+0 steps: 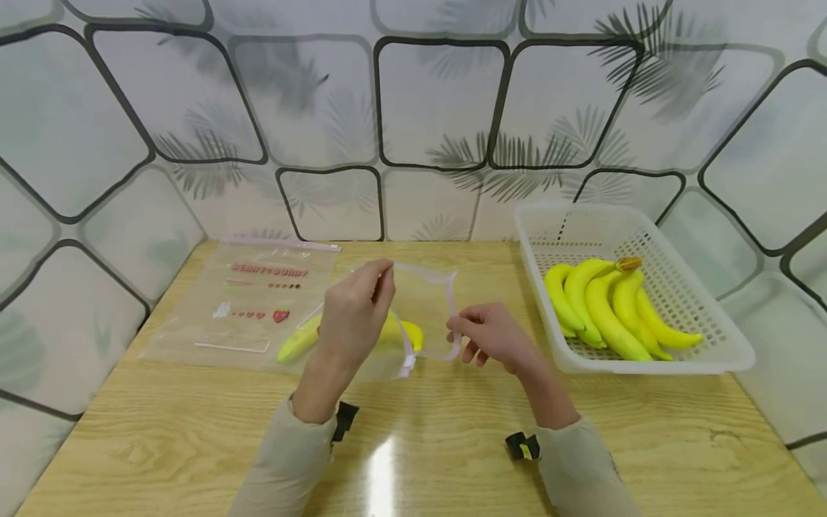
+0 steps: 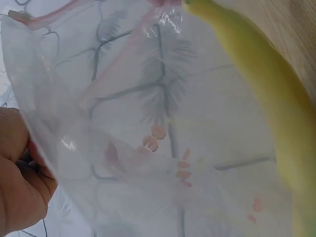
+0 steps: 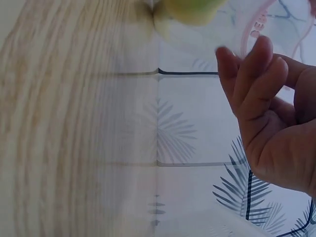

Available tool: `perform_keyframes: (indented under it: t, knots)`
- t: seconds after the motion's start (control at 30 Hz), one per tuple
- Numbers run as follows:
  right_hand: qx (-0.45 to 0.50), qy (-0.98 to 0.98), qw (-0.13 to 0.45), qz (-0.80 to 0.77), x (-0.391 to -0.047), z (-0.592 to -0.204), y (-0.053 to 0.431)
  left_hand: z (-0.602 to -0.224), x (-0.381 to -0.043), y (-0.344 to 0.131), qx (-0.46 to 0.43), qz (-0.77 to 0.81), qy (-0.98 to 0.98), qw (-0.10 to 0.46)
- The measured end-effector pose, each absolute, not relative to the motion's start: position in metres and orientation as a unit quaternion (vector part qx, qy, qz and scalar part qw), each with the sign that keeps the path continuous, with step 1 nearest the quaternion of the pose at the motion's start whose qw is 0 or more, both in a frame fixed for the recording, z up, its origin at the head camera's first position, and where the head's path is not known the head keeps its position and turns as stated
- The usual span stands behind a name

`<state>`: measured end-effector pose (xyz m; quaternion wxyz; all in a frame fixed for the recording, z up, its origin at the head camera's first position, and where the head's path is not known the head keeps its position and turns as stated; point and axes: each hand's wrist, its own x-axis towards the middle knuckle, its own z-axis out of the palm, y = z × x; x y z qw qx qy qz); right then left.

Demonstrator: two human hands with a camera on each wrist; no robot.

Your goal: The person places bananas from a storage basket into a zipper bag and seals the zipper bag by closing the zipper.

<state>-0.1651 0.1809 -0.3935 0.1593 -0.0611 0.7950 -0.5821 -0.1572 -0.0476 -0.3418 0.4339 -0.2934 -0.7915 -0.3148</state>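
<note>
Beige sleeves [image 1: 282, 459] nearest; left hand [image 1: 352, 312] and right hand [image 1: 494, 334], fingers curled, pinch a bag [image 1: 449, 293]; behind the left hand, a banana [image 1: 297, 345] runs left-to-right, tapering leftward, smooth-skinned; bag clear plastic, pink-rimmed.

A white basket [image 1: 659, 367] with holes sits on the right of the wood table [image 1: 452, 445], with yellow bananas [image 1: 604, 305] inside. On the left, a clear bag [image 1: 242, 298] lies flat, with red letters [image 1: 269, 271], a bunny [image 1: 221, 310] and a strawberry [image 1: 281, 316] on it. Behind is a pale wall [image 1: 439, 100] with dark, bendy lines [image 1: 507, 100] and gray leaves [image 1: 636, 36], and a bright shine [image 1: 381, 474] shows on the wood.
</note>
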Motion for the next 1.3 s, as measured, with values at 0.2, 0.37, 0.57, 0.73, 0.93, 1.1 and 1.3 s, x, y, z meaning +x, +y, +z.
perform_keyframes:
  t: [0.2,0.37,0.57,0.73,0.93,1.1,1.3]
  knots:
    - [-0.078,0.801,0.149,-0.575,-0.164,-0.393,0.183,-0.342,-0.157,-0.048,-0.296,-0.32,-0.788,0.434]
    - [-0.075,0.801,0.094,-0.586,-0.165,-0.391,0.181,-0.342,-0.157,-0.047,-0.301,-0.323,-0.786,0.433]
    - [-0.068,0.764,0.04,-0.64,-0.166,-0.382,0.175,-0.339,-0.155,-0.048,-0.302,-0.338,-0.777,0.437]
    - [-0.065,0.731,0.008,-0.679,-0.168,-0.369,0.168,-0.335,-0.156,-0.049,-0.296,-0.373,-0.76,0.442]
    - [-0.064,0.715,-0.003,-0.696,-0.169,-0.361,0.165,-0.33,-0.156,-0.051,-0.28,-0.423,-0.76,0.406]
    - [-0.052,0.722,-0.002,-0.69,-0.171,-0.364,0.169,-0.327,-0.153,-0.05,-0.251,-0.432,-0.793,0.349]
    - [-0.047,0.737,0.006,-0.675,-0.175,-0.368,0.17,-0.328,-0.154,-0.048,-0.243,-0.423,-0.8,0.349]
